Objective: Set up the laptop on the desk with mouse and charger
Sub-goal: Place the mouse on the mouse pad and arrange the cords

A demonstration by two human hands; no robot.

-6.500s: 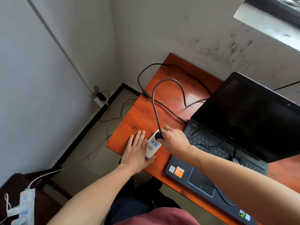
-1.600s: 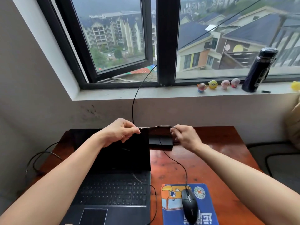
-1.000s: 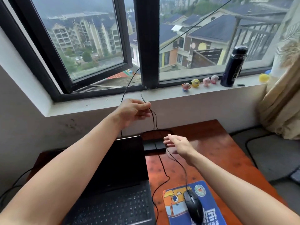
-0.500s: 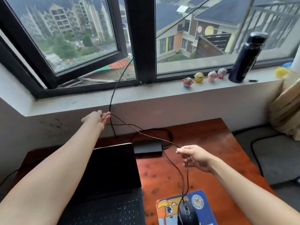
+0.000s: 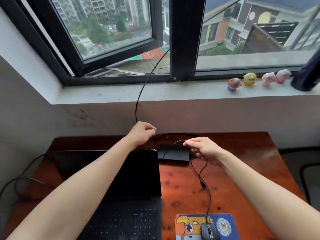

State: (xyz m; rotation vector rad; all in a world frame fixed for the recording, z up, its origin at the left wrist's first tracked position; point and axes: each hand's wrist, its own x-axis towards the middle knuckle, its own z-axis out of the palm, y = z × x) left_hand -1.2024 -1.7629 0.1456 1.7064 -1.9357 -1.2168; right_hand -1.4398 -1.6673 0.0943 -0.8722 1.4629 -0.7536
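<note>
An open black laptop stands on the left of the wooden desk. Behind its screen's right corner lies the black charger brick. A black mouse rests on a blue cartoon mouse pad at the front. Its thin cable loops up to my right hand, which pinches it above the brick. My left hand is closed on the cable behind the laptop lid, close to the wall.
A black cord comes in through the open window and hangs down to the desk's back edge. Small toy figures and a dark bottle stand on the sill. More cables trail off the desk's left side.
My left hand has dropped from the wall near the sill to just behind the laptop lid. My right hand has moved back over the charger brick, and the cable between them is now short.
</note>
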